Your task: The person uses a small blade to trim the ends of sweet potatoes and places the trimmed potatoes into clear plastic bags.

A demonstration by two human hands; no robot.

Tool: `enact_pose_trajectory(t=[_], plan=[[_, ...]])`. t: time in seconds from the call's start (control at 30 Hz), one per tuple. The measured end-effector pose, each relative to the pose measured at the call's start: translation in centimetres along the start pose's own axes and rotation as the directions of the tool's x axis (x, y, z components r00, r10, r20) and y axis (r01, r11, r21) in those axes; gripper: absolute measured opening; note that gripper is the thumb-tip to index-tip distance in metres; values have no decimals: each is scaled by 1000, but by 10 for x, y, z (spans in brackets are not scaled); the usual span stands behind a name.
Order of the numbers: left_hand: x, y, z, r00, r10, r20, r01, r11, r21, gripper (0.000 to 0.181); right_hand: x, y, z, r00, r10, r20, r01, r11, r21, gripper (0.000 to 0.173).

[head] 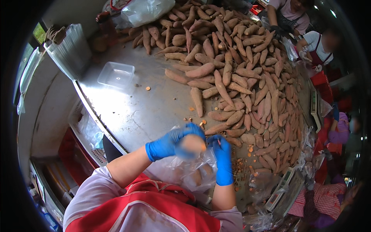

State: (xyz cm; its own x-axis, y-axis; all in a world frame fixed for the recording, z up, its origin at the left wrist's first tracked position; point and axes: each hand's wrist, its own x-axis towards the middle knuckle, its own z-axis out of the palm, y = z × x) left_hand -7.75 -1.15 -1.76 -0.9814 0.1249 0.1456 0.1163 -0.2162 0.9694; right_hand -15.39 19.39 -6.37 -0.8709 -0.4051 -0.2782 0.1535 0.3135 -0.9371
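Note:
My left hand [181, 141], in a blue glove, holds a sweet potato [192, 143] with a cut orange end; both are blurred by motion. To its right my right hand [221, 148], also gloved in blue, is at the rim of a clear plastic bag [188, 166], its fingers bent around something small that I cannot make out. Inside the bag, below my hands, lie sweet potatoes [196, 177]. A large heap of unpeeled sweet potatoes [229, 75] covers the table beyond my hands. Orange cut slices and bits [239, 168] are scattered right of my right forearm.
The metal table [139, 107] bears a clear plastic tub [116, 74] and a stack of clear tubs [69, 49] at the left. A white basket [100, 155] with plastic bags stands below its edge. Scales [279, 190] are at the right, where several people work.

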Motion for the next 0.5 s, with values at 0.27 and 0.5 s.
enact_pose_trajectory(t=[0.27, 0.5], plan=[[-13, -13, -7, 875, -439, -205, -86, 274, -958, 50, -15, -40, 33, 919, -388, -68, 383, 921, -75, 17], [-24, -21, 7, 863, -469, -188, -69, 259, -963, 54, -7, -52, 60, 825, -560, 77, 482, 623, -616, 20]])
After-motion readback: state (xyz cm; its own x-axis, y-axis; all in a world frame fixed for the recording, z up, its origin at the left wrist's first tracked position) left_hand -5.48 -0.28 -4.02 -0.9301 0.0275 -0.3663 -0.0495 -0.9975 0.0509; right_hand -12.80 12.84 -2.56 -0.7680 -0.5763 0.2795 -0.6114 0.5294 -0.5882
